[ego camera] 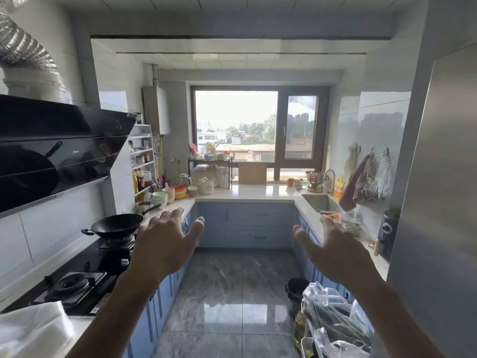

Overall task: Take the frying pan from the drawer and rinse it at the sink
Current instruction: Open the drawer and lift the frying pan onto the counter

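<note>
- In the kitchen aisle: left hand (165, 244) and right hand (333, 250) raised, fingers spread, holding nothing.
- No frying pan visible; probably inside a closed blue drawer (260, 237).
- Better to pull the handle straight, then carry to the sink (318, 202).

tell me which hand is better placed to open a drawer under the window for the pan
No clear winner, slightly the right. Both the left hand and the right hand are open, empty and raised well short of the drawers. The right also sits on the sink side for rinsing.
</note>
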